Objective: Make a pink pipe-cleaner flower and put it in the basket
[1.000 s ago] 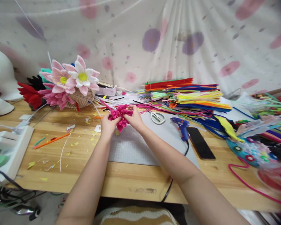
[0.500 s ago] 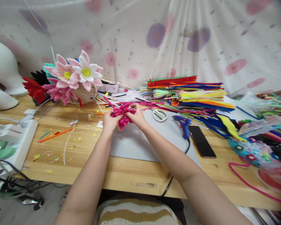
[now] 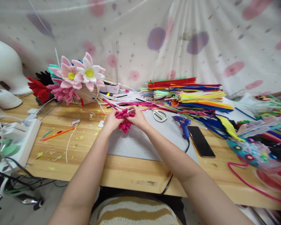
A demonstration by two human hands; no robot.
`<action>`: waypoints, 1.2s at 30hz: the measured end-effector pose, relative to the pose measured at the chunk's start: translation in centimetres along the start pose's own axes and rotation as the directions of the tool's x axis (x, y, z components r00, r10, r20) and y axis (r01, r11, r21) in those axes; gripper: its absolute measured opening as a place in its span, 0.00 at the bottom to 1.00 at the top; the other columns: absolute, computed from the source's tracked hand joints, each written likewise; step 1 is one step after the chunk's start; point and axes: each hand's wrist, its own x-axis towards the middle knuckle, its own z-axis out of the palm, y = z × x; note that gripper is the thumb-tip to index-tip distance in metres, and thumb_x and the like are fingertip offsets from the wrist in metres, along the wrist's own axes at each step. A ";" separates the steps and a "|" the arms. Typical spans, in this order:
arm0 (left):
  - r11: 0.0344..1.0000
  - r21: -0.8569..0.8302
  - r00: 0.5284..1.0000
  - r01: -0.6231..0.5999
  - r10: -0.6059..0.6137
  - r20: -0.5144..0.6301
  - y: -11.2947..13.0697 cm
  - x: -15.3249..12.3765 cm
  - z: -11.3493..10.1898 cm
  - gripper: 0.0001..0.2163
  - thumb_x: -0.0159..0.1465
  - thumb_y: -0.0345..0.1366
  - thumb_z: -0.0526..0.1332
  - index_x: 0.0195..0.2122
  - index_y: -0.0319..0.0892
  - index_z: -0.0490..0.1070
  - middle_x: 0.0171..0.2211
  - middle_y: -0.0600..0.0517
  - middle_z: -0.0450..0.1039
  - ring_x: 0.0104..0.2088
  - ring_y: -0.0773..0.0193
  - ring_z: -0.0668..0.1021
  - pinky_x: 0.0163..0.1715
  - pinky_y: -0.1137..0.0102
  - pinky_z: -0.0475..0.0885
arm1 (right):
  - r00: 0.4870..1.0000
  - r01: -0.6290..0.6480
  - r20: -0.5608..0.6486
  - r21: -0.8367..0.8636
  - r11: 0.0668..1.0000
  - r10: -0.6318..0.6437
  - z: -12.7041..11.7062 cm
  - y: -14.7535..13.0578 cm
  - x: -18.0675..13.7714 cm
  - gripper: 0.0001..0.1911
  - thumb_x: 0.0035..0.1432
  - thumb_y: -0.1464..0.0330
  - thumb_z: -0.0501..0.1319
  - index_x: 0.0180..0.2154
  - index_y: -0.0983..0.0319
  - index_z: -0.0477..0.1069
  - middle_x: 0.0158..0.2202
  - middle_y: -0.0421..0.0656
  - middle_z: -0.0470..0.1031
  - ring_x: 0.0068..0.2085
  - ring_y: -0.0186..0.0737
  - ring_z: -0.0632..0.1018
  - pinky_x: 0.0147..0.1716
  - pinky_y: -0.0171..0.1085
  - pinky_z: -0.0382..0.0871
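- Flower (image 3: 125, 126), deep pink with layered petals, sits between the two hands above the far left part of the gray mat (image 3: 140, 147); whether it touches the mat cannot be told.
- Left hand (image 3: 111, 122): fingers pinching the flower's left side, thumb over the petals.
- Right hand (image 3: 139, 118): fingers gripping the opposite side, thumb near the middle of the bloom.
- Step in hand, as I judge it: adjusting petals on a flower that looks largely put together.
- Any further adjustment would call for a light pinch, one hand steadying the flower while the other bends single petals without crushing them.
- Glue gun (image 3: 184, 126) and scissors (image 3: 159, 116) lie apart from both hands, toward the right; a phone (image 3: 201, 141) lies just beside the glue gun on the desk (image 3: 121, 170).
- Writing: no brand or label can be read. The phone's screen is dark, and any marking on the glue gun is too small to make out.
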 end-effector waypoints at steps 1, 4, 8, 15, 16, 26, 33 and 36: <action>0.999 0.038 1.000 -0.011 0.011 -0.005 0.0 0.0 0.0 0.13 0.42 0.34 0.66 0.31 0.42 0.72 0.30 0.50 0.76 0.30 0.60 0.76 0.33 0.67 0.69 | 1.000 0.004 0.007 0.007 1.000 -0.004 0.0 0.0 0.0 0.17 0.43 0.70 0.62 0.38 0.59 0.61 0.32 0.37 0.73 0.34 0.36 0.75 0.38 0.40 0.69; 0.991 0.128 0.999 -0.026 0.029 -0.026 0.0 -0.1 0.0 0.12 0.45 0.36 0.65 0.32 0.43 0.72 0.30 0.50 0.76 0.31 0.59 0.76 0.33 0.67 0.68 | 0.997 0.001 0.077 0.131 0.991 -0.011 -0.3 0.1 0.1 0.17 0.44 0.67 0.63 0.38 0.59 0.61 0.32 0.38 0.73 0.34 0.36 0.75 0.35 0.39 0.70; 0.996 0.093 0.998 -0.012 0.017 -0.055 -0.1 0.0 -0.1 0.13 0.44 0.36 0.66 0.33 0.43 0.72 0.32 0.49 0.76 0.32 0.59 0.76 0.35 0.67 0.68 | 0.983 -0.021 0.174 0.413 0.911 -0.056 -1.6 0.3 0.1 0.17 0.43 0.66 0.63 0.37 0.60 0.62 0.34 0.39 0.73 0.37 0.35 0.75 0.37 0.37 0.70; 0.997 0.063 0.994 0.049 -0.043 -0.097 0.2 0.6 -0.1 0.16 0.42 0.38 0.67 0.34 0.42 0.72 0.31 0.49 0.76 0.32 0.60 0.76 0.34 0.67 0.69 | 0.995 0.092 -0.071 0.404 0.910 -0.069 -4.4 1.3 0.6 0.04 0.49 0.69 0.51 0.26 0.61 0.62 0.22 0.36 0.65 0.26 0.30 0.68 0.30 0.33 0.64; 0.997 0.051 0.994 0.059 -0.054 -0.092 0.3 0.7 -0.1 0.16 0.42 0.38 0.67 0.33 0.42 0.72 0.31 0.49 0.76 0.32 0.60 0.76 0.34 0.67 0.69 | 0.994 0.106 -0.072 0.370 0.923 -0.085 -4.5 1.5 0.6 0.05 0.50 0.69 0.50 0.26 0.61 0.61 0.21 0.35 0.64 0.25 0.30 0.67 0.29 0.33 0.63; 0.981 -0.169 0.990 0.093 -0.109 -0.091 2.4 0.3 0.0 0.16 0.38 0.35 0.69 0.30 0.40 0.71 0.28 0.50 0.76 0.29 0.60 0.77 0.32 0.67 0.71 | 0.982 0.166 -0.124 0.244 0.955 -0.139 -2.7 -0.1 -0.5 0.26 0.43 0.64 0.64 0.42 0.58 0.55 0.43 0.44 0.65 0.43 0.37 0.72 0.42 0.40 0.67; 0.974 -0.209 0.990 0.092 -0.112 -0.084 3.7 -1.1 -0.2 0.13 0.42 0.34 0.64 0.31 0.39 0.71 0.29 0.50 0.75 0.30 0.61 0.77 0.33 0.67 0.71 | 0.997 -0.069 0.014 0.436 0.897 0.070 -0.6 -0.9 -0.3 0.27 0.41 0.72 0.63 0.42 0.58 0.52 0.37 0.40 0.70 0.38 0.37 0.75 0.42 0.43 0.70; 0.970 -0.224 0.993 0.095 -0.108 -0.047 3.5 -1.5 -0.3 0.16 0.40 0.33 0.65 0.32 0.39 0.70 0.31 0.49 0.75 0.30 0.61 0.77 0.33 0.67 0.71 | 0.997 -0.077 0.014 0.425 0.902 0.078 -0.5 -1.0 -0.4 0.26 0.41 0.73 0.63 0.41 0.58 0.53 0.36 0.39 0.71 0.37 0.37 0.76 0.41 0.42 0.70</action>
